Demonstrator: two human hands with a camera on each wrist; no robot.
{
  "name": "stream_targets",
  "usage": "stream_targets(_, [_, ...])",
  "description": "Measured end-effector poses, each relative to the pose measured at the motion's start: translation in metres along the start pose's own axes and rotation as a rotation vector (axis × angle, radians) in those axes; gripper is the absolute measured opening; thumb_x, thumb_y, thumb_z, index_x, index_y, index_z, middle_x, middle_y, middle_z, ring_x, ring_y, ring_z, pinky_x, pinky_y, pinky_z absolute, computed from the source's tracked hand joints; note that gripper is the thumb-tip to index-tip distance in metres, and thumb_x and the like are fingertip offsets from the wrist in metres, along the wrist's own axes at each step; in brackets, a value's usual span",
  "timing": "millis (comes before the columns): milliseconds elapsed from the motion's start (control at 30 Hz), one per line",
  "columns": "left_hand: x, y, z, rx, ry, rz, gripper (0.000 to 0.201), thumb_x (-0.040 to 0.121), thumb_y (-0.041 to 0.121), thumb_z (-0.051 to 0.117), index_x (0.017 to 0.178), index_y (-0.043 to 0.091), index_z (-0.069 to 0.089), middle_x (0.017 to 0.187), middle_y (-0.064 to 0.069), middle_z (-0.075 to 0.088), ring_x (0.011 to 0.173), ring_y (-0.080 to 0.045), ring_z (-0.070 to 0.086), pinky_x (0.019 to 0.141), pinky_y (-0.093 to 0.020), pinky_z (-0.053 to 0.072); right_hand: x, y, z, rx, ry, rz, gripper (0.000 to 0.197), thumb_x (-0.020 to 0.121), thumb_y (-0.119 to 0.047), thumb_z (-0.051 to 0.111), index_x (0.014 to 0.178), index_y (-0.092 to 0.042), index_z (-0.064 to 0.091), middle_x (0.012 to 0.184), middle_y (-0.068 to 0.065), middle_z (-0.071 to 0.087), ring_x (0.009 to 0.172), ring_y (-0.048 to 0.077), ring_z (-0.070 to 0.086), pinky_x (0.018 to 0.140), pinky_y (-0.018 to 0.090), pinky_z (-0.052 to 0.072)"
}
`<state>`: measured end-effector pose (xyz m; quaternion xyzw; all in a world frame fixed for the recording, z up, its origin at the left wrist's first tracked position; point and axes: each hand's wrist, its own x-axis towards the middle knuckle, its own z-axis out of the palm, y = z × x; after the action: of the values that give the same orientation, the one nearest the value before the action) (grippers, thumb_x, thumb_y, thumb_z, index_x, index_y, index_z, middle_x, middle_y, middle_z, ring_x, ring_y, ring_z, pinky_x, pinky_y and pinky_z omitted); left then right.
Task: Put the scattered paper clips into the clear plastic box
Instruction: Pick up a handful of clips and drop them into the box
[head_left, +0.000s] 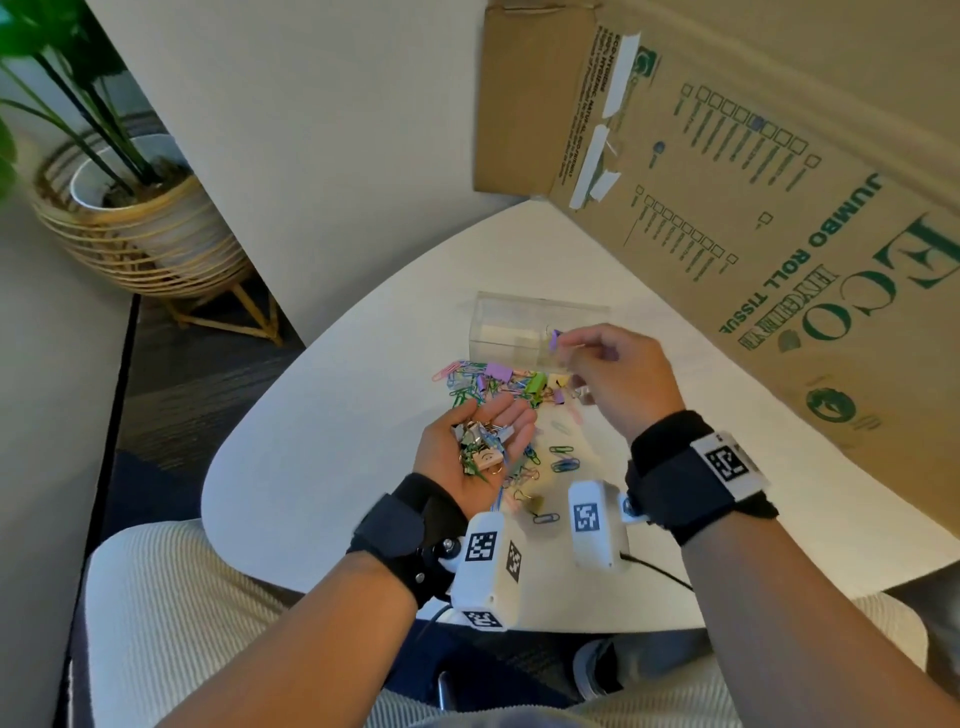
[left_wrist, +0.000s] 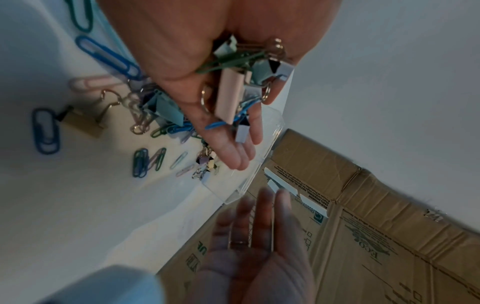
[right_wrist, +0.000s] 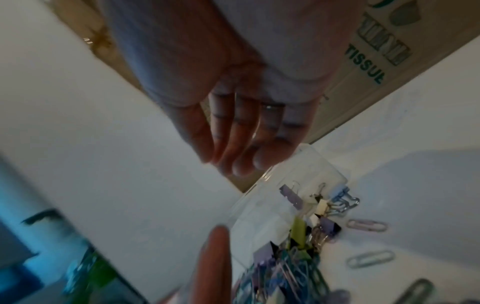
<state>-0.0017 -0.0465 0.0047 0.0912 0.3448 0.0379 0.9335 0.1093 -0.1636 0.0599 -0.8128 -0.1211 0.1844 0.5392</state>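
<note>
Surface: white, bearing the clear plastic box. Paper clips: heaped just beside the box, awaiting transfer. Left hand: released, palm cupped upward, carrying gathered clips near the box. Right hand: fingers extended over the box, apparently dropping a purple clip.

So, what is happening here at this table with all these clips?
A person is sorting clips on a white table. The left hand lies palm up, cupping a small heap of gathered clips. The right hand is over the clear plastic box, with a purple clip at its fingertips. Whether it still pinches the clip is unclear. Many scattered clips still lie on the table beside the box.
</note>
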Motion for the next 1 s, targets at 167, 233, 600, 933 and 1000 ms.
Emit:
stream_targets(167, [-0.002, 0.000, 0.010, 0.036, -0.057, -0.008, 0.042, 0.100, 0.026, 0.036, 0.123, -0.003, 0.055, 0.092, -0.022, 0.071, 0.070, -0.031, 0.072, 0.057, -0.033, 0.060, -0.028, 0.005, 0.011, -0.174, -0.300, -0.058, 0.014, 0.085, -0.012, 0.066, 0.087, -0.023, 0.075, 0.072, -0.005, 0.074, 0.071, 0.000, 0.066, 0.077, 0.023, 0.050])
stream_targets(233, [-0.003, 0.002, 0.013, 0.042, -0.046, -0.007, 0.040, 0.100, 0.027, 0.038, 0.117, -0.002, 0.059, 0.091, -0.022, 0.071, 0.068, -0.032, 0.072, 0.052, -0.032, 0.058, -0.032, 0.004, 0.013, -0.272, -0.281, -0.100, 0.012, 0.083, -0.017, 0.069, 0.089, -0.026, 0.076, 0.075, -0.007, 0.073, 0.070, -0.005, 0.059, 0.070, 0.015, 0.043])
stream_targets(600, [-0.005, 0.001, 0.014, 0.033, -0.097, -0.054, 0.043, 0.099, 0.032, 0.037, 0.112, 0.000, 0.063, 0.101, -0.021, 0.067, 0.074, -0.032, 0.071, 0.062, -0.033, 0.060, -0.035, 0.002, 0.024, -0.444, -0.214, -0.209, 0.013, 0.087, -0.019, 0.068, 0.080, -0.029, 0.072, 0.073, -0.011, 0.066, 0.067, 0.005, 0.056, 0.067, 0.025, 0.051])
stream_targets(933, [-0.007, -0.007, 0.002, 0.097, -0.014, -0.071, 0.044, 0.102, 0.024, 0.033, 0.120, -0.012, 0.050, 0.139, -0.026, 0.046, 0.132, -0.038, 0.042, 0.089, -0.047, 0.043, -0.009, 0.017, 0.004, 0.037, 0.096, 0.029, 0.013, 0.084, -0.014, 0.070, 0.093, -0.021, 0.077, 0.071, 0.007, 0.072, 0.057, 0.014, 0.057, 0.059, 0.031, 0.052])
stream_targets(1000, [-0.007, -0.010, -0.004, 0.104, 0.014, -0.096, 0.044, 0.103, 0.025, 0.032, 0.110, -0.011, 0.057, 0.141, -0.025, 0.045, 0.132, -0.037, 0.042, 0.085, -0.046, 0.044, 0.005, 0.016, 0.000, 0.055, 0.142, 0.050, 0.011, 0.083, -0.016, 0.071, 0.089, -0.025, 0.075, 0.077, 0.008, 0.074, 0.060, 0.015, 0.060, 0.062, 0.031, 0.055])
